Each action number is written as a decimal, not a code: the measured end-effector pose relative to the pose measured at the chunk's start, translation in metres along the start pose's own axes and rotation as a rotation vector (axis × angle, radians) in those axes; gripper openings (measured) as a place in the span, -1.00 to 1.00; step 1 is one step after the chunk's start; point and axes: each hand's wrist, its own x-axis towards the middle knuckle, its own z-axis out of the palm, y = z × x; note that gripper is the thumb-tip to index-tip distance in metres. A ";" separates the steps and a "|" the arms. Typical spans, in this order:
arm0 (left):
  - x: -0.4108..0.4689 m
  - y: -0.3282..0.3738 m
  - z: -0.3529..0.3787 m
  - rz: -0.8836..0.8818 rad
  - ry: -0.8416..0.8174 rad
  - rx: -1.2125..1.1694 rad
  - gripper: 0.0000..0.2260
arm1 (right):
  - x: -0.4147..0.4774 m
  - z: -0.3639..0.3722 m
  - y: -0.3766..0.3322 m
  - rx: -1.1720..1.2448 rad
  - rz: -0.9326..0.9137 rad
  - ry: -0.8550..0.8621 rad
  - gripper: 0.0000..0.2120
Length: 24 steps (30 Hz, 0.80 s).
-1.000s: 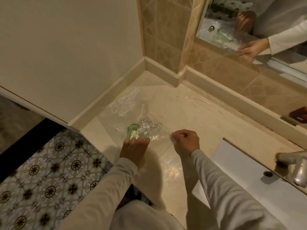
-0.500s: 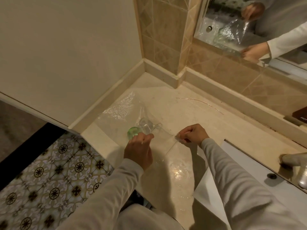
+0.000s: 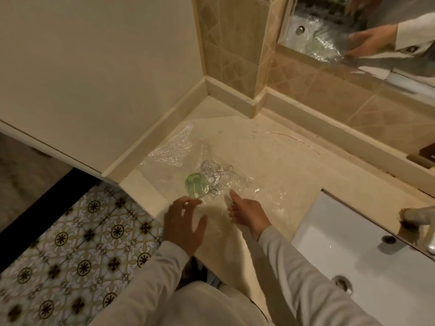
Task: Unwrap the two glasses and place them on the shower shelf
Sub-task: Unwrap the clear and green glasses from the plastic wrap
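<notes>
A green glass (image 3: 196, 185) lies on its side on the beige counter (image 3: 270, 161), next to a clear glass mug (image 3: 211, 171) just beyond it. Both rest on a spread sheet of clear bubble wrap (image 3: 174, 149). My left hand (image 3: 186, 222) hovers just short of the green glass with its fingers spread and nothing in it. My right hand (image 3: 247, 212) is to the right of the glasses, fingers loosely extended over the wrap's near edge; whether it touches the wrap is unclear.
A white sink (image 3: 353, 250) with a metal tap (image 3: 416, 220) is set into the counter at the right. A mirror (image 3: 353, 31) above the tiled backsplash reflects my hands. A dark box (image 3: 426, 154) sits at the far right. Patterned floor tiles (image 3: 82, 243) lie below left.
Both hands have let go and opened. The wrap my right hand was pulling now lies flat, and the two glasses lie uncovered on it. My left hand drew back slightly.
</notes>
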 end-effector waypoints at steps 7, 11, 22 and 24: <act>0.052 -0.037 -0.017 0.191 -0.079 0.068 -0.64 | -0.009 0.011 -0.021 0.229 -0.343 0.179 -0.87; 0.075 -0.056 -0.005 0.362 -0.087 0.065 -0.64 | -0.013 0.010 -0.017 0.275 -0.414 0.271 -0.85; 0.133 -0.100 -0.007 0.124 -0.471 -0.362 -0.71 | -0.025 0.061 0.050 -0.021 -0.204 0.277 -0.88; 0.136 -0.106 -0.001 0.050 -0.546 -0.377 -0.72 | -0.030 0.071 0.059 0.032 -0.229 0.359 -0.92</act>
